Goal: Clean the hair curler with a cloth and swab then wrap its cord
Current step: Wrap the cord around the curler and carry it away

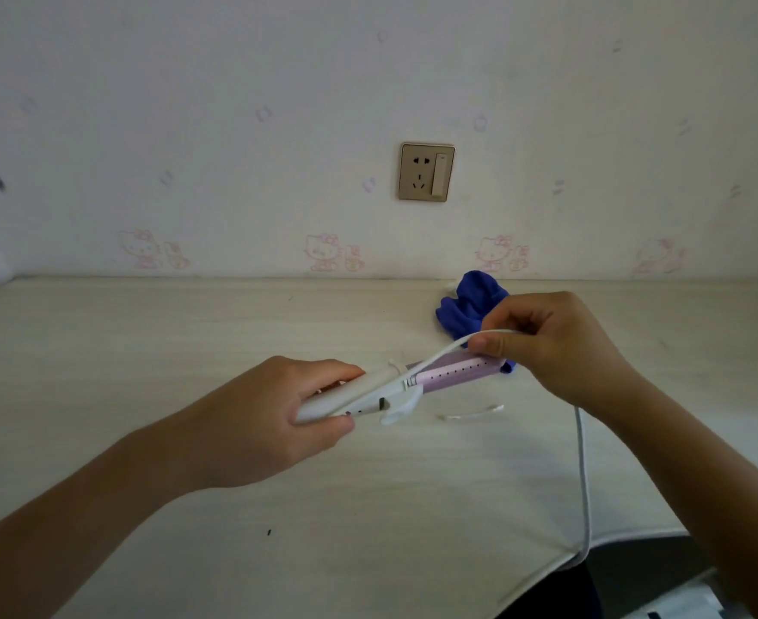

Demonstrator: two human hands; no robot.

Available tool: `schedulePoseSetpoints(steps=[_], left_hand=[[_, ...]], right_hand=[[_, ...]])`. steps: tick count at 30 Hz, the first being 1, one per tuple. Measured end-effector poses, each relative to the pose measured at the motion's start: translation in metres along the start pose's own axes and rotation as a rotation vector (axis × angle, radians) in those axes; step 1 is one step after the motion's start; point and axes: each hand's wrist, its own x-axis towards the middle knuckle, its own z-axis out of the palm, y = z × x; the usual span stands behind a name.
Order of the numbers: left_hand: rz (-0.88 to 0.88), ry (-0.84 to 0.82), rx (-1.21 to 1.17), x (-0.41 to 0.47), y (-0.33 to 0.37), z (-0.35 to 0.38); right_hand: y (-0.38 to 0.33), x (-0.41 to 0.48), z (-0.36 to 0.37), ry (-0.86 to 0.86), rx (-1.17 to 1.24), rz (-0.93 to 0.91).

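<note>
The hair curler (pixel 381 390) is held above the desk (pixel 144 350), tilted slightly, with its white handle toward the person and its lilac barrel (pixel 453 372) pointing away to the right.

Left hand (pixel 274 413): fingers and thumb are curled round the white handle and grip it.

Right hand (pixel 551 346): positioned at the barrel end of the curler. Its fingers are curled and pinch the white cord (pixel 584 475) just above the barrel.

Cord routing: the cord crosses the curler where handle and barrel meet, rises in a taut line to the right hand, then reappears below the right wrist and runs down across the desk to its near edge.

The blue cloth (pixel 466 306) lies crumpled on the desk beyond the curler's barrel, partly hidden by the right hand. The swab (pixel 473 413) lies flat on the desk just on the near side of the barrel, apart from it.

A wall socket (pixel 426 172) with a switch is mounted on the wall, well above the curler.
</note>
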Motion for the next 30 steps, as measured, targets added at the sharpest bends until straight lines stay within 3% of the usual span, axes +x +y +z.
schedulePoseSetpoints(steps=[5, 7, 12, 19, 22, 30], left_hand=[[0.041, 0.118, -0.209, -0.021, -0.011, -0.012], [0.051, 0.187, -0.286, -0.023, -0.009, -0.013], [-0.020, 0.383, -0.058, 0.015, 0.005, -0.005], [-0.081, 0.196, 0.100, 0.029, -0.003, 0.003], [-0.099, 0.073, 0.154, 0.026, -0.005, -0.003], [0.089, -0.173, -0.125, -0.001, -0.004, -0.036]], right_hand=[[0.017, 0.016, -0.003, 0.018, 0.226, 0.093], [0.021, 0.014, 0.011, -0.006, 0.205, 0.167], [-0.006, -0.020, 0.072, -0.295, 0.028, 0.016], [-0.048, -0.019, 0.073, -0.384, 0.020, -0.152], [-0.044, -0.006, 0.047, -0.275, 0.017, -0.100], [-0.016, 0.019, -0.001, -0.177, 0.109, 0.021]])
